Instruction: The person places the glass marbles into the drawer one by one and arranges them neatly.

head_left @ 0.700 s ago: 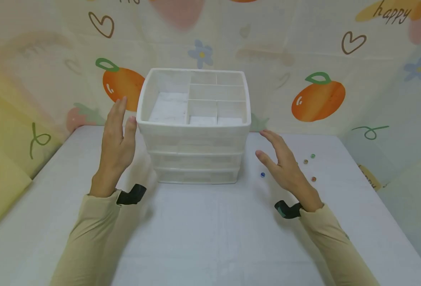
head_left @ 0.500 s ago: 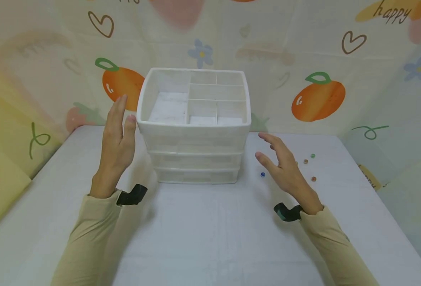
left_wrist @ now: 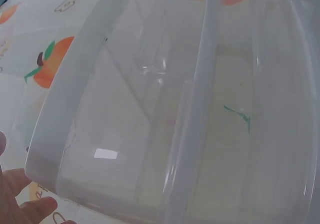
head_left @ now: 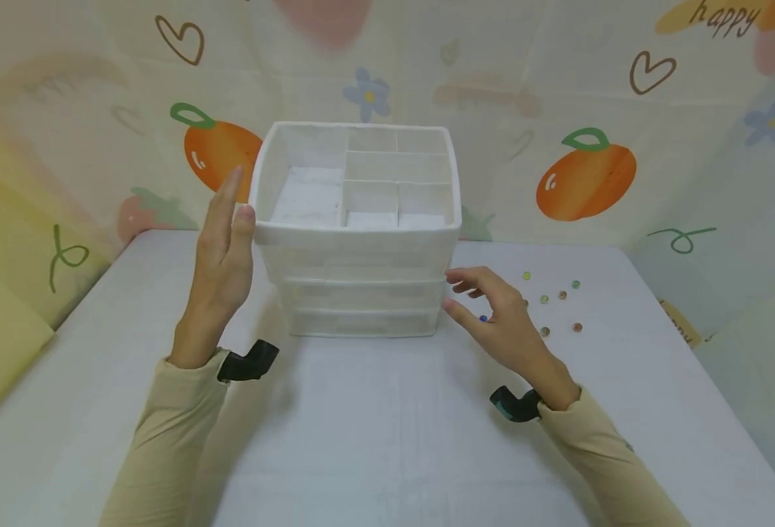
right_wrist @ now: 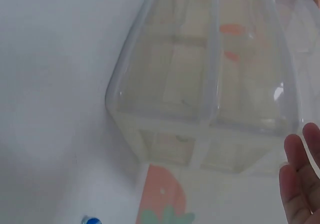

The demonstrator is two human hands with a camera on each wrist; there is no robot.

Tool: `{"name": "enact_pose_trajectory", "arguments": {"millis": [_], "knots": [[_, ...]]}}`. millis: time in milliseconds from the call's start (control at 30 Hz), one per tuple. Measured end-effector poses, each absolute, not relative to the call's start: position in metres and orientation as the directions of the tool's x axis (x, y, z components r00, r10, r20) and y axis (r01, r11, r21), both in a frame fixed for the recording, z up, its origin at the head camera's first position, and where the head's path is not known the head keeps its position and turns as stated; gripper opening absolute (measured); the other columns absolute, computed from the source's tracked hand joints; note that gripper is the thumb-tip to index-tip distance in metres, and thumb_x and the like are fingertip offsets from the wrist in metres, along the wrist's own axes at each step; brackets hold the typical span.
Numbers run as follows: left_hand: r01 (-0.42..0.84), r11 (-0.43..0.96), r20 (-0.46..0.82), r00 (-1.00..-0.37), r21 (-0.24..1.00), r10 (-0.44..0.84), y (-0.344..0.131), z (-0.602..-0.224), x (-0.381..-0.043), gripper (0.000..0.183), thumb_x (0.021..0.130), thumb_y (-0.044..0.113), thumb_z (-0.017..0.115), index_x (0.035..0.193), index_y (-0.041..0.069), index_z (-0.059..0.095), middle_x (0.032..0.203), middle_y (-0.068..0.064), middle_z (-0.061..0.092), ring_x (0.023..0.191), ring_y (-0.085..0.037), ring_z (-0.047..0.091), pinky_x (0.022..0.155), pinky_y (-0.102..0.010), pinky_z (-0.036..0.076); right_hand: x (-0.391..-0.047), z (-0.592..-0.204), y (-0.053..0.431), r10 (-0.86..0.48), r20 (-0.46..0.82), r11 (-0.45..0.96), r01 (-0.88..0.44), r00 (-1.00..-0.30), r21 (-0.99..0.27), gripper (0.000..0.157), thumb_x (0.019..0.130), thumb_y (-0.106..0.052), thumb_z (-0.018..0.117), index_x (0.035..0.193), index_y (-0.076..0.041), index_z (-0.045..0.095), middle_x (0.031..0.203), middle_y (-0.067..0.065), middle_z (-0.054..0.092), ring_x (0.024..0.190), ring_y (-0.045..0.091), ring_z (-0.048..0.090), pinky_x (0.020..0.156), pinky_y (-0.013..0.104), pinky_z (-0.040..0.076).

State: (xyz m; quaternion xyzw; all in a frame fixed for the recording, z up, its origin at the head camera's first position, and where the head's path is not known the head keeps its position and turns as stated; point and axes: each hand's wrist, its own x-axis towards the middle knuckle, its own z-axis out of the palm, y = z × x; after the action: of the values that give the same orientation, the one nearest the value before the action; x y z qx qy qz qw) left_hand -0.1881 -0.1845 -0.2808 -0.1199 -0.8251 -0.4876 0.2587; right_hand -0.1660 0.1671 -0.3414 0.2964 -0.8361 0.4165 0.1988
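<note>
a white plastic drawer box (head_left: pixel 361 252) stands upright near the far edge of the white surface (head_left: pixel 361 424), its divided tray on top. your left hand (head_left: pixel 221 271) is beside its left side, fingers straight, gripping nothing. your right hand (head_left: pixel 508 322) is beside its right side, fingers loosely bent, also holding nothing; whether either hand touches the plastic, you cannot tell.

the step looks like bringing both hands to the box's sides. as a judgement, a steady hold would call for even contact left and right, without knocking the small beads (head_left: pixel 544 299) on the right.

a blue bead (head_left: pixel 483 318) is partly hidden by your right hand, which may cover others. the drawers' cloudy fronts leave their contents unclear, and both wrist views cut off parts of the box and fingers.
</note>
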Motion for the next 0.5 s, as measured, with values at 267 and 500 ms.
{"name": "enact_pose_trajectory", "arguments": {"millis": [267,500], "knots": [[0.498,0.441,0.566,-0.824,0.747,-0.029,-0.179,-0.278,-0.188,0.054,0.107,0.032,0.039,0.158,0.028,0.023,0.165,0.009,0.021,0.151,-0.011,0.021,0.125,-0.044,0.019,-0.162,-0.342,0.150,-0.382,0.582,0.411,-0.696,-0.718,-0.588,0.038,0.087,-0.002,0.072,0.124,-0.001,0.063,0.112,0.013,0.070,0.097,0.023,0.068,0.082,0.036,0.055],[0.537,0.434,0.594,-0.804,0.723,0.006,-0.173,-0.280,-0.193,0.057,0.106,0.022,0.042,0.159,0.022,0.023,0.166,0.008,0.019,0.153,-0.011,0.016,0.126,-0.038,0.017,-0.159,-0.344,0.135,-0.371,0.566,0.366,-0.676,-0.736,-0.639,0.034,0.089,-0.004,0.070,0.122,0.001,0.064,0.112,0.016,0.070,0.095,0.022,0.070,0.080,0.032,0.057]]}}
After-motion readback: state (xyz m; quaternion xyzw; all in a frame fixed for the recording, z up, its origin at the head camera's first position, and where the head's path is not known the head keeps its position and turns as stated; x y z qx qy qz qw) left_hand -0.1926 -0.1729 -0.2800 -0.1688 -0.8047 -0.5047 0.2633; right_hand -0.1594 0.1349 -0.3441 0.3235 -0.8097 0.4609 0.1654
